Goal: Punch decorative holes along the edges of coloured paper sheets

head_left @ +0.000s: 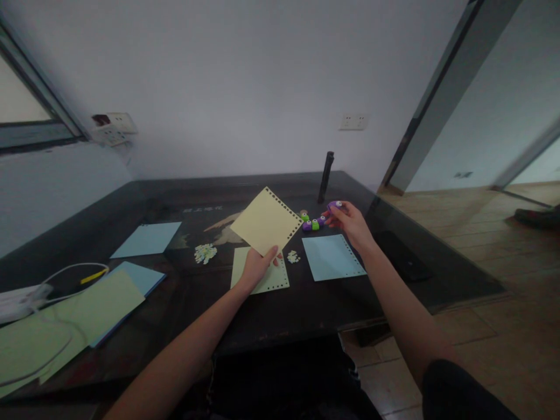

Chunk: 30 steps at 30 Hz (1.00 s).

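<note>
My left hand (257, 269) pinches the lower corner of a pale yellow paper sheet (265, 221), held tilted above the table with punched holes along its right-hand edges. My right hand (352, 224) grips a small purple craft punch (335, 205), to the right of the sheet and apart from it. Between them, several purple and green punches (315, 224) stand on the table. Partly hidden under my left hand lies another pale yellow sheet (238, 274) with holes along its edges. A light blue sheet (330, 256), also punched, lies below my right hand.
Piles of paper bits lie left (205, 253) and right (293, 256) of the lower yellow sheet. Leftward are a blue sheet (149, 239), stacked papers (109, 297) and a white cable (72, 267). A black upright stick (326, 177) and a dark phone-like slab (402, 256) are at right.
</note>
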### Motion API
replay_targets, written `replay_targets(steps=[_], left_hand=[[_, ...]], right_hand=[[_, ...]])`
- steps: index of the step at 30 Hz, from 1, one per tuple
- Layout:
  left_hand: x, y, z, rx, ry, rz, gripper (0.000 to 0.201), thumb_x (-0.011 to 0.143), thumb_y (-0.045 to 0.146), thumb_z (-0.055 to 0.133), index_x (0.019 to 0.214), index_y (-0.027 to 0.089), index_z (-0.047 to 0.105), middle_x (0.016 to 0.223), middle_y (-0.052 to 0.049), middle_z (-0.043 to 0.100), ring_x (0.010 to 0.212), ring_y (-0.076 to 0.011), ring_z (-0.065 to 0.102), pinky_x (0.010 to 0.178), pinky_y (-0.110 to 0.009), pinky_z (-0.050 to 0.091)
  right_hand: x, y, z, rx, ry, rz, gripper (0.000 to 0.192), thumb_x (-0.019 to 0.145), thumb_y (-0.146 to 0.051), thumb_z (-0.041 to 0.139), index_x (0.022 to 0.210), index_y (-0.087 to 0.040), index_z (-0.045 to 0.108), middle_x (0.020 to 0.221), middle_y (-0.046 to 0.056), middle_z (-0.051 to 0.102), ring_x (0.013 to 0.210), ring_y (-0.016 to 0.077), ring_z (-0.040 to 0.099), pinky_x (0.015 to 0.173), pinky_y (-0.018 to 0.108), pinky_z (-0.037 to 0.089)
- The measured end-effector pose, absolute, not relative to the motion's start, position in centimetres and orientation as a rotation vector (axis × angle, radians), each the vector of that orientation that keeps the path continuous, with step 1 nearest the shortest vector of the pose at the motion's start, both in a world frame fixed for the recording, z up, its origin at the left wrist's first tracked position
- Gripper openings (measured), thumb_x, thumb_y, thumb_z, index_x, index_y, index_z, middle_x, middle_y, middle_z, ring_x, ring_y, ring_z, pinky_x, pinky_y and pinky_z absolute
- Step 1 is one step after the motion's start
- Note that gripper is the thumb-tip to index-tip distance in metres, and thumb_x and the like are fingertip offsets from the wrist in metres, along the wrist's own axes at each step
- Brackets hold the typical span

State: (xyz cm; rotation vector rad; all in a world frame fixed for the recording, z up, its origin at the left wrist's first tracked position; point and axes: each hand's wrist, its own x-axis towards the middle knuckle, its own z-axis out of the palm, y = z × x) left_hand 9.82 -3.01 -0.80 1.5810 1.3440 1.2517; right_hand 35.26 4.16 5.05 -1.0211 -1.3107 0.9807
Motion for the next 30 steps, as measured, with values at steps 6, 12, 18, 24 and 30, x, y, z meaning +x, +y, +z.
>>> replay_targets(steps=[6, 12, 18, 24, 30], left_hand=[[9.6, -2.9, -1.1, 1.650, 1.337, 1.237, 0.035, 0.081, 0.040, 0.052, 0.061, 0.016, 0.066, 0.054, -0.004, 0.064, 0.059, -0.0180, 0.062, 0.062, -0.027, 0.047], [9.6, -2.8, -1.6, 1.664, 1.365, 1.225, 0.034, 0.081, 0.039, 0.052, 0.062, 0.017, 0.067, 0.055, -0.004, 0.065, 0.063, -0.0199, 0.063, 0.071, -0.030, 0.048], [9.6, -2.7, -1.7, 1.651, 1.404, 1.184, 0.035, 0.081, 0.042, 0.051, 0.062, 0.016, 0.068, 0.056, -0.005, 0.066, 0.060, -0.0195, 0.062, 0.060, -0.028, 0.047], [9.6, -2.6, -2.1, 1.651, 1.384, 1.181, 0.037, 0.080, 0.043, 0.051, 0.060, 0.016, 0.066, 0.057, -0.005, 0.066, 0.056, -0.0179, 0.061, 0.055, -0.026, 0.045], [9.6, -2.7, -2.0, 1.685, 1.372, 1.145, 0.038, 0.082, 0.042, 0.049, 0.060, 0.016, 0.066, 0.055, -0.004, 0.065, 0.053, -0.0161, 0.058, 0.057, -0.026, 0.044]], right_hand=[[37.5, 9.0, 2.0, -1.479, -1.707, 0.560, 0.022, 0.075, -0.034, 0.063, 0.086, -0.015, 0.064, 0.079, 0.007, 0.068, 0.067, 0.0176, 0.061, 0.062, 0.030, 0.047], [37.4, 10.2, -1.3, -1.648, -2.015, 0.319, 0.020, 0.072, -0.026, 0.068, 0.088, -0.015, 0.070, 0.088, 0.010, 0.069, 0.079, 0.0229, 0.063, 0.072, 0.032, 0.044], [36.8, 10.6, -2.1, -1.698, -2.054, 0.284, 0.019, 0.071, -0.024, 0.068, 0.089, -0.017, 0.071, 0.088, 0.009, 0.069, 0.081, 0.0223, 0.063, 0.072, 0.030, 0.043], [36.0, 11.2, -2.4, -1.708, -2.049, 0.242, 0.014, 0.074, -0.026, 0.067, 0.084, -0.018, 0.071, 0.085, 0.008, 0.066, 0.081, 0.0204, 0.061, 0.073, 0.028, 0.041], [35.4, 11.9, -3.0, -1.712, -2.020, 0.212, 0.021, 0.075, -0.027, 0.066, 0.094, -0.016, 0.067, 0.092, 0.008, 0.062, 0.083, 0.0181, 0.057, 0.073, 0.027, 0.040]])
